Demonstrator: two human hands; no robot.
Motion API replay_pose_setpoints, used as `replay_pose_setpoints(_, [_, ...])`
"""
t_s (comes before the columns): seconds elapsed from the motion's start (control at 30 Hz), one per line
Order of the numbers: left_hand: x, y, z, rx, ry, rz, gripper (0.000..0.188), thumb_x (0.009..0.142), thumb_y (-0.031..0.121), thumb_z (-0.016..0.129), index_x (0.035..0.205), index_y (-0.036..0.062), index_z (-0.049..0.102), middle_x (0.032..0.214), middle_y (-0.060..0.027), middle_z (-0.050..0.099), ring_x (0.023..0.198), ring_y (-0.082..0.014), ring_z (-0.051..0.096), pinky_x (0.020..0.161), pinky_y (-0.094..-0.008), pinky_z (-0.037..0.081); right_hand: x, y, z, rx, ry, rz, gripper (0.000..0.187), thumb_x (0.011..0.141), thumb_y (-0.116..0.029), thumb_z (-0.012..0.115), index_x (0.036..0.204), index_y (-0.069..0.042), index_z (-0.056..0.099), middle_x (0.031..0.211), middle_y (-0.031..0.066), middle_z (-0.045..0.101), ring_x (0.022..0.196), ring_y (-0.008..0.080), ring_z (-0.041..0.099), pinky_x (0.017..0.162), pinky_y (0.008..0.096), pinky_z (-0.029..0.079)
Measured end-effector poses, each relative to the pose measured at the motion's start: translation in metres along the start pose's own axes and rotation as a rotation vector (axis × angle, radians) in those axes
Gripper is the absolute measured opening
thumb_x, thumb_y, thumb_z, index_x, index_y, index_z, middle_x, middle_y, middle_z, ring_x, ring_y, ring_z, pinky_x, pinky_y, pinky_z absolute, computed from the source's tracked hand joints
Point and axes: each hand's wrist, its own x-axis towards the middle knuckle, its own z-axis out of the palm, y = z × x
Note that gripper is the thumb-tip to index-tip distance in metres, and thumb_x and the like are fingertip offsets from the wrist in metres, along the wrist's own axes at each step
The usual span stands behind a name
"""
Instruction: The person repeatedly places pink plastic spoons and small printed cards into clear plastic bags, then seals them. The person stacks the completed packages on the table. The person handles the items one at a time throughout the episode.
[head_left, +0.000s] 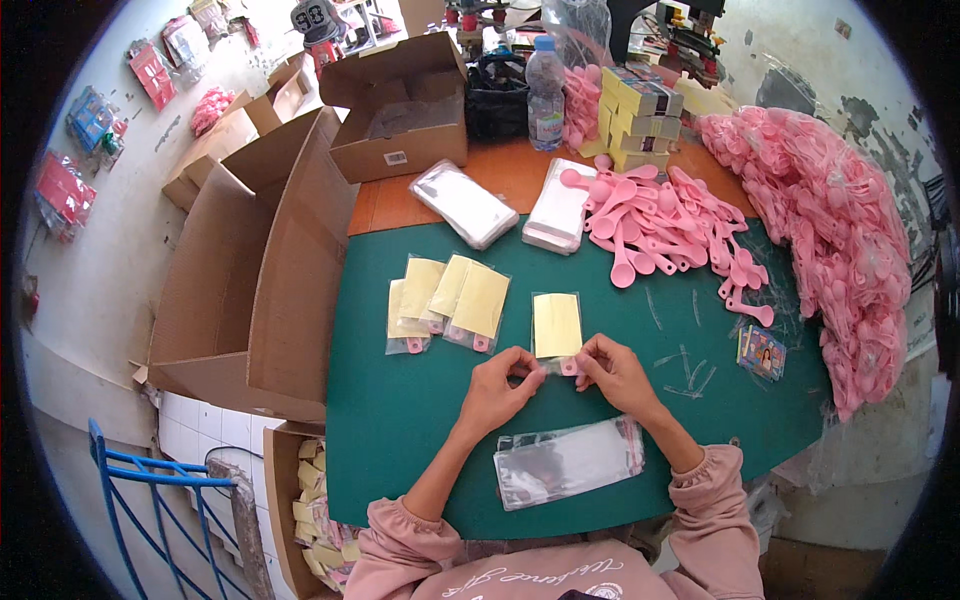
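Both hands pinch the lower end of a small clear plastic bag (557,325) on the green table. Inside it are a yellow card and a pink spoon, of which only the handle end shows. My left hand (500,392) grips the bag's bottom left corner between thumb and finger. At the bottom right, next to the spoon handle, my right hand (615,375) closes on the same bag. Several filled bags (475,305) with yellow cards overlap to the left. Nearer me lies a stack of flat clear bags (568,465).
Loose pink spoons (640,225) pile up at the back right, beside a large heap of wrapped pink spoons (820,230). Small printed cards (762,353) lie at right. Two stacks of bags (465,203), a water bottle (545,95) and cardboard boxes (400,105) stand farther back.
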Motion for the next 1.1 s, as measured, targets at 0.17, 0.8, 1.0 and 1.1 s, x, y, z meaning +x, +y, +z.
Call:
replay_pose_setpoints(0.17, [0.000,-0.003,0.005,-0.042,0.094,-0.010,0.014,0.081,0.011,0.061,0.085,-0.0016,0.056,0.077,-0.0056,0.061,0.071,-0.0102,0.060,0.060,-0.0225,0.051,0.000,0.000,0.008,-0.035,0.158,-0.029,0.012,0.083,-0.009,0.057,0.082,0.000,0.049,0.065,0.0039,0.056,0.054,0.0093,0.057,0.047,0.0218,0.046])
replay_pose_setpoints(0.8, [0.001,-0.004,0.004,-0.141,0.091,-0.074,0.026,0.080,0.007,0.058,0.106,0.0061,0.055,0.097,-0.0052,0.058,0.077,-0.0099,0.057,0.055,-0.0220,0.048,0.001,-0.003,0.010,0.008,0.161,0.019,0.019,0.083,-0.004,0.056,0.100,0.002,0.050,0.069,0.0059,0.056,0.055,0.0094,0.056,0.047,0.0210,0.047])
replay_pose_setpoints(1.0, [-0.003,-0.004,-0.013,0.079,0.177,0.094,0.037,0.077,0.006,0.059,0.113,0.0081,0.054,0.112,-0.0098,0.053,0.084,-0.0203,0.057,0.065,-0.0328,0.047,0.001,-0.018,-0.012,-0.373,0.302,-0.080,0.017,0.080,-0.007,0.058,0.094,0.000,0.055,0.070,0.0088,0.058,0.058,0.0124,0.057,0.050,0.0252,0.047])
replay_pose_setpoints(1.1, [-0.007,0.010,-0.014,0.766,0.416,0.236,0.037,0.075,0.023,0.064,0.110,0.0134,0.056,0.122,-0.0120,0.046,0.113,-0.0320,0.041,0.098,-0.0496,0.028,-0.002,-0.021,-0.020,-0.606,0.339,-0.231,0.020,0.075,-0.007,0.061,0.094,-0.001,0.057,0.083,0.0115,0.058,0.066,0.0191,0.058,0.060,0.0291,0.048])
